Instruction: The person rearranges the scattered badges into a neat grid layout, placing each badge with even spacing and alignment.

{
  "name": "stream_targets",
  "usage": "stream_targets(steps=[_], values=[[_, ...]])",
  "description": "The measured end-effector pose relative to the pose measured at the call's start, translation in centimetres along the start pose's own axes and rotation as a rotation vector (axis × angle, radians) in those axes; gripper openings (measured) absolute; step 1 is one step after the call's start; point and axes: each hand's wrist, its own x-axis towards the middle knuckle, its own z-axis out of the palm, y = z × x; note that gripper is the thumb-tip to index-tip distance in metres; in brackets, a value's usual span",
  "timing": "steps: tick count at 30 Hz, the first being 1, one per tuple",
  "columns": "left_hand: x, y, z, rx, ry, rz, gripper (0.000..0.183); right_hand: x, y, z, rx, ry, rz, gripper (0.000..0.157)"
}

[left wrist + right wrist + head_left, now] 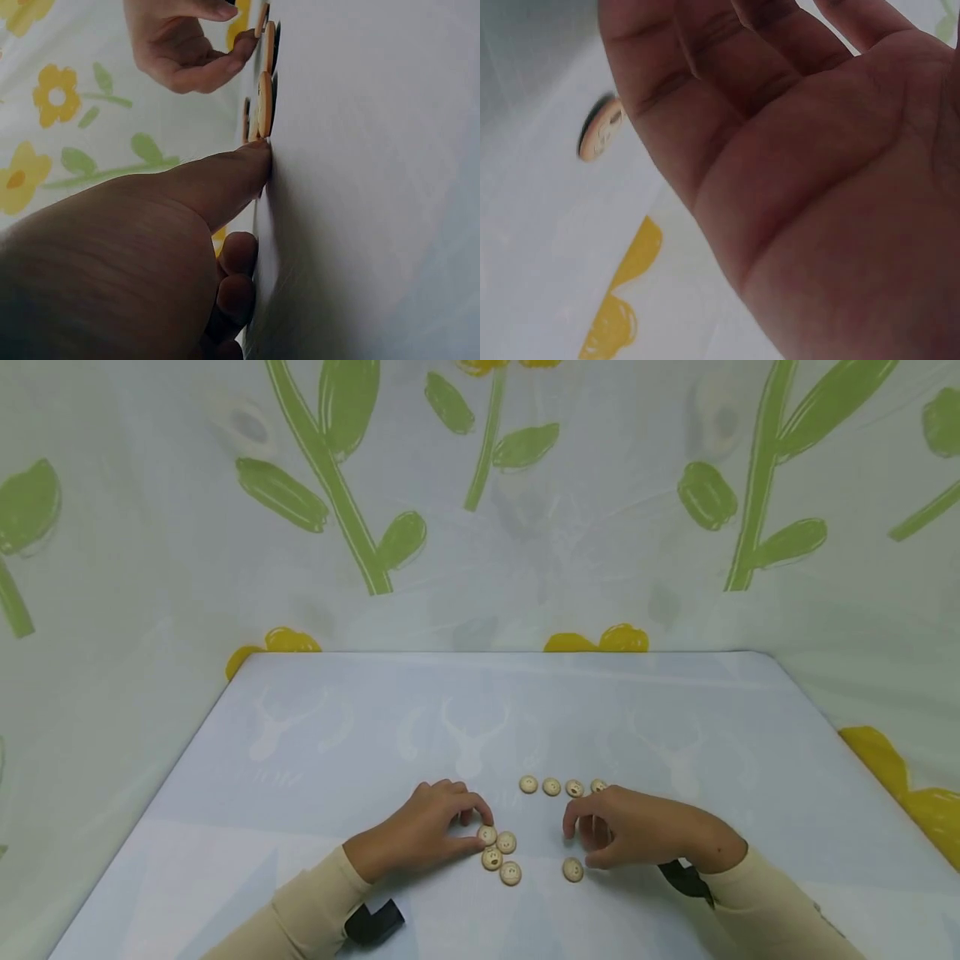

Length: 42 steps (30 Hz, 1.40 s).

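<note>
Small round wooden discs with printed faces lie on the table. My left hand (423, 831) pinches one wooden disc (487, 835) between thumb and forefinger, at the edge of a small cluster. Touching or close beside it are several others, among them a lower disc (510, 872). My right hand (637, 831) hovers with loosely curled fingers and nothing visible in its grasp. Its thumb is close to a single disc (573, 869). Beyond that hand runs a row of several discs (551, 787), the rightmost partly covered by its knuckles. The right wrist view shows one disc (601, 129) past the fingers.
A pale cloth (360, 718) with faint deer-head prints covers the table. Behind it and at the sides hangs a curtain (600, 543) with green leaves and yellow flowers. A black strap piece (373, 924) sits under the left wrist, another (686, 878) under the right.
</note>
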Motion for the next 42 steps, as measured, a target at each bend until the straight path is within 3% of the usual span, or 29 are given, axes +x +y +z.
stream_targets(steps=[6, 18, 42], values=[[0.0, 0.0, -0.1, 0.007, 0.003, 0.004, 0.017, 0.4, -0.3, 0.5, -0.032, -0.009, -0.037, 0.024], [0.0, 0.0, -0.1, 0.004, 0.011, 0.015, 0.017, 1.0, -0.5, 1.2, -0.052, -0.033, 0.023, 0.026], [0.0, 0.1, 0.0, 0.011, 0.004, 0.004, 0.017, 1.3, -1.2, 1.8, -0.097, -0.018, 0.011, 0.023]])
